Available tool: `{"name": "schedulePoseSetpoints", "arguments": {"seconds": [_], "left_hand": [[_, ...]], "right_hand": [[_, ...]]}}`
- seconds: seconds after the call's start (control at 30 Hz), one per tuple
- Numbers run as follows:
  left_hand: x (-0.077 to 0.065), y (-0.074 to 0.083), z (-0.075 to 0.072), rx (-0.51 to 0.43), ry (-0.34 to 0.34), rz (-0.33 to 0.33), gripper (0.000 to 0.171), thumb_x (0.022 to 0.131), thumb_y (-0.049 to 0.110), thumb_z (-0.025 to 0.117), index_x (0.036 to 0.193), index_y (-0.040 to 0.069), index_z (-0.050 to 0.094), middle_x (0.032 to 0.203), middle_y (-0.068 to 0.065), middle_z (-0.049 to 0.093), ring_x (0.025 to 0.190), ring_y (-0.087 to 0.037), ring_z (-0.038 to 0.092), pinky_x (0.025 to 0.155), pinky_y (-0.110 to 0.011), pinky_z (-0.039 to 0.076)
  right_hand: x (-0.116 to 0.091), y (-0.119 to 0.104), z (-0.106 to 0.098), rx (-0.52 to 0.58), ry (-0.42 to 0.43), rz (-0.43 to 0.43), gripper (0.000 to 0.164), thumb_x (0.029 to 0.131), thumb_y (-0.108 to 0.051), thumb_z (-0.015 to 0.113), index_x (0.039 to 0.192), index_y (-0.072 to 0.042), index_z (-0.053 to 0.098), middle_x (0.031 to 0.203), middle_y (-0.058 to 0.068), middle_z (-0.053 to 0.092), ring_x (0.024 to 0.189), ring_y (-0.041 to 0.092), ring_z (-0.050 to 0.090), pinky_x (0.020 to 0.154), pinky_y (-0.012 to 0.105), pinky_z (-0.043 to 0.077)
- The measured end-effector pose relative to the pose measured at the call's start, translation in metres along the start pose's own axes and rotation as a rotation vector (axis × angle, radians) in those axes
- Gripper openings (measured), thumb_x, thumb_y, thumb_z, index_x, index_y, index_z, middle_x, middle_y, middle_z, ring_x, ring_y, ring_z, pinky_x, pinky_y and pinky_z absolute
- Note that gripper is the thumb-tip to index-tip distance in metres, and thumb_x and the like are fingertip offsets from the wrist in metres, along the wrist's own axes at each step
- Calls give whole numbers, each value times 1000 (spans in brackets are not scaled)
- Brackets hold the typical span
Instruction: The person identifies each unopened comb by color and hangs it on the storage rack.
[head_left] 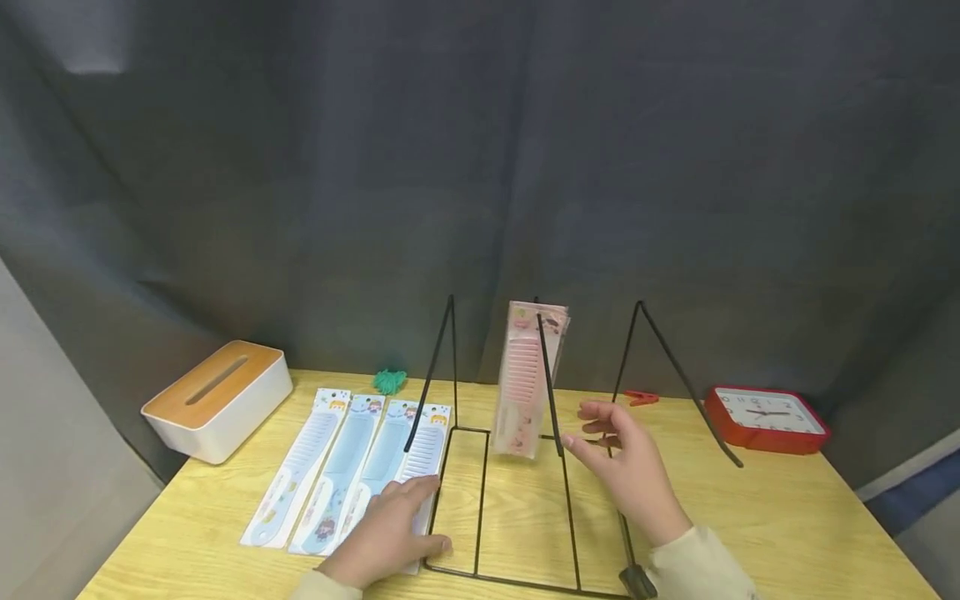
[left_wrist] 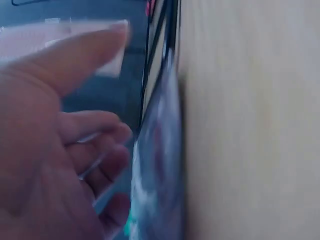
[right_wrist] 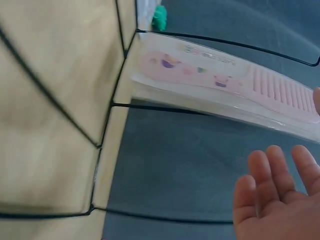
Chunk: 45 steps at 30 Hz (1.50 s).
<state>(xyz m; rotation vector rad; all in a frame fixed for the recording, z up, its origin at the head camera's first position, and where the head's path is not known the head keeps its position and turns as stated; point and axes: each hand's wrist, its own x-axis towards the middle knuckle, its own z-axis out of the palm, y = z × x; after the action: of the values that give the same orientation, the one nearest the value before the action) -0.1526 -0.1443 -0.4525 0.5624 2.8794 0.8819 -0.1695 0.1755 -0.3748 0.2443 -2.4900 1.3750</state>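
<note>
Pink comb pack (head_left: 519, 375) is hung on the middle prong (head_left: 549, 383) of a black wire rack (head_left: 482, 492), set on a wooden table (head_left: 810, 517). Pack tilted slightly; a further clear edge is seen behind it, so the number of packs hung there cannot be told.

Right hand (head_left: 628, 467): held just beside the lower tip of the middle prong, thumb nearest the wire. Fingers are relaxed and nothing is gripped; contact between thumb and wire cannot be confirmed.

Left hand (head_left: 393, 529): placed low over the rightmost of four blue-and-white comb packs (head_left: 341, 475), near the rack's left edge. Thumb is held apart from loosely bent fingers, nothing grasped; whether the pack is touched cannot be told. Left wrist view is blurred.

The four packs are laid side by side, left of the rack. Green yarn (head_left: 389, 382) is located behind them, and a tissue box (head_left: 232, 425) to their left. Behind the rack, at right, a red clip (head_left: 641, 397) and a red-framed clock (head_left: 767, 419) are noted.
</note>
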Motion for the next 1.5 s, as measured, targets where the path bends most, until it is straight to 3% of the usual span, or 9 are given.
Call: {"name": "schedulePoseSetpoints", "arguments": {"seconds": [0.2, 0.33, 0.47, 0.6, 0.73, 0.9, 1.13, 1.33, 1.5], "left_hand": [[29, -17, -15, -43, 134, -93, 62, 87, 37, 77, 138, 6, 59, 138, -16, 59, 127, -39, 52, 103, -56, 43], [55, -32, -18, -6, 183, -112, 56, 89, 31, 77, 135, 4, 61, 135, -17, 61, 125, -39, 55, 104, -53, 43], [82, -50, -21, 6, 196, -82, 53, 90, 27, 76, 133, -1, 60, 135, -21, 60, 127, -41, 54, 107, -53, 40], [107, -59, -28, 15, 147, -80, 54, 92, 28, 73, 133, -5, 58, 137, -25, 57, 129, -43, 51, 108, -54, 39], [132, -64, -34, 66, 88, -84, 56, 91, 26, 74, 134, -6, 58, 136, -26, 58, 127, -44, 53, 106, -55, 41], [156, -80, -28, 124, 64, -93, 52, 89, 19, 73, 134, -4, 58, 134, -24, 60, 123, -43, 56, 102, -55, 44], [169, -99, -18, 115, 92, -107, 44, 86, 16, 76, 128, 5, 66, 128, -20, 63, 120, -41, 58, 100, -54, 46], [170, -95, -17, 95, 54, -121, 39, 88, 18, 76, 125, 7, 69, 129, -17, 62, 120, -38, 58, 100, -52, 46], [168, -90, -21, 87, 108, -104, 23, 86, 15, 78, 108, 10, 76, 111, -9, 72, 109, -33, 64, 94, -49, 49]], "right_hand": [[-36, 13, -10, -93, -71, 71, 60, 88, -40, 77, 136, -11, 57, 136, 7, 60, 120, 27, 57, 96, 50, 47], [-59, 26, -14, -112, -181, 192, 75, 85, -46, 79, 145, -13, 50, 148, 12, 50, 131, 39, 48, 101, 59, 43], [-77, 46, -16, -116, -267, 253, 84, 81, -45, 82, 148, -10, 46, 153, 16, 44, 138, 46, 40, 103, 64, 39], [-88, 67, -22, -74, -353, 298, 93, 79, -40, 85, 151, -4, 40, 154, 25, 38, 140, 53, 32, 102, 70, 35], [-97, 87, -27, -126, -399, 264, 96, 78, -39, 85, 148, 6, 39, 152, 34, 34, 138, 57, 30, 103, 71, 32], [-106, 105, -25, -239, -367, 96, 93, 76, -39, 86, 140, 15, 46, 147, 37, 40, 132, 58, 38, 99, 70, 37], [-112, 105, -22, -252, -316, 62, 89, 76, -42, 85, 138, 13, 51, 147, 32, 44, 133, 56, 38, 100, 71, 36], [-112, 102, -23, -270, -310, 113, 90, 75, -46, 86, 139, 8, 52, 148, 29, 45, 134, 54, 39, 102, 69, 36], [-112, 102, -24, -260, -325, 106, 88, 77, -44, 85, 139, 9, 52, 148, 30, 44, 135, 54, 38, 101, 70, 36]]}}
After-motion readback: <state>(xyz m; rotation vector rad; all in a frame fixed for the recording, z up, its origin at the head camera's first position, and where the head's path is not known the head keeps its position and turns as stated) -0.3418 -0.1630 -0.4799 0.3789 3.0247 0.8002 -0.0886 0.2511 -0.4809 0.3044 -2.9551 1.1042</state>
